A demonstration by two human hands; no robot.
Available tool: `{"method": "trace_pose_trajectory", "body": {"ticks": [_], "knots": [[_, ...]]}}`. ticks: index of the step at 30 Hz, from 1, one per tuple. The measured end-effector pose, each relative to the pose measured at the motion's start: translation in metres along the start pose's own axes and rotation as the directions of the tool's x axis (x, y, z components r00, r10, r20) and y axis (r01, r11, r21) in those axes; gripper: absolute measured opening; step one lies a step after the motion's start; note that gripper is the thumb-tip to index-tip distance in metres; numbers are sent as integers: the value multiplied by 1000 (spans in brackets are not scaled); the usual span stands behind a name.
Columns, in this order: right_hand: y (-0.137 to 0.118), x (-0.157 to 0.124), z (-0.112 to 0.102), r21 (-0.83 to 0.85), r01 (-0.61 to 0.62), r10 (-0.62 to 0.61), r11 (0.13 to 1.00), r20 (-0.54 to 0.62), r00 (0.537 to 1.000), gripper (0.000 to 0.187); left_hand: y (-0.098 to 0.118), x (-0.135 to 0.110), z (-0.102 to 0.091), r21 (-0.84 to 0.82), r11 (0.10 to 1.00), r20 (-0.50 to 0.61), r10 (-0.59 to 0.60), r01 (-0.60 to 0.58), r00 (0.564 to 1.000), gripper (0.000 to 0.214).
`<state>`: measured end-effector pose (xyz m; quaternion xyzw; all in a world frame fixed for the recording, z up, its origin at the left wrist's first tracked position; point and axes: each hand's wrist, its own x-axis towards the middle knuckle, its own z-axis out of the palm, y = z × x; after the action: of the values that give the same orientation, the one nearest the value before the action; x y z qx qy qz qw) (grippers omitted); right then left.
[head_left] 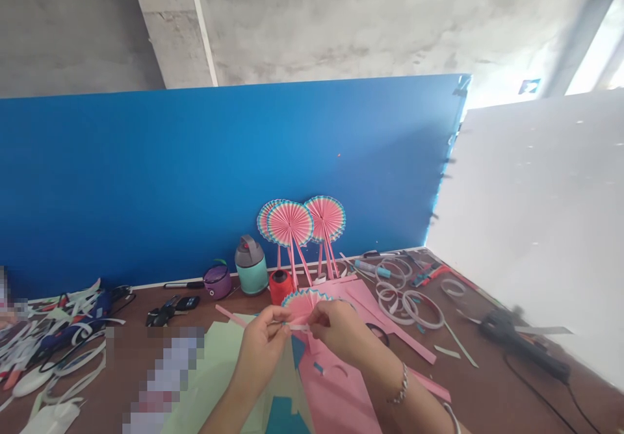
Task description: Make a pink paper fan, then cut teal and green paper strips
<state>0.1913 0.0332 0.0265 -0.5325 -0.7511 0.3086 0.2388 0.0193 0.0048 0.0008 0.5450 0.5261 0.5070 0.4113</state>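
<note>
Right here, my left hand (260, 349) and my right hand (338, 333) both grip a pleated pink paper fan (302, 305), pinching it between the fingertips, just above pink paper sheets (336, 388) on the brown table (117, 362). Ahead, three round paper fans (290, 223) lean against the blue panel (195, 180), beside a red thread spool (281, 287).

We look at a blue partition (209, 180) behind the table's (468, 382) far edge, a white panel (531, 226) along its right edge, a concrete beam (170, 25) overhead, and daylight (592, 51) beyond the far right corner.
</note>
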Motion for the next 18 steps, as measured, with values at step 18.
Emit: {"method": "trace_pose_trajectory", "body": {"ticks": [18], "knots": [[2, 1, 0, 19, 40, -40, 999, -18, 999, 18, -2, 2, -5, -21, 1000, -31, -17, 16, 999, 22]]}}
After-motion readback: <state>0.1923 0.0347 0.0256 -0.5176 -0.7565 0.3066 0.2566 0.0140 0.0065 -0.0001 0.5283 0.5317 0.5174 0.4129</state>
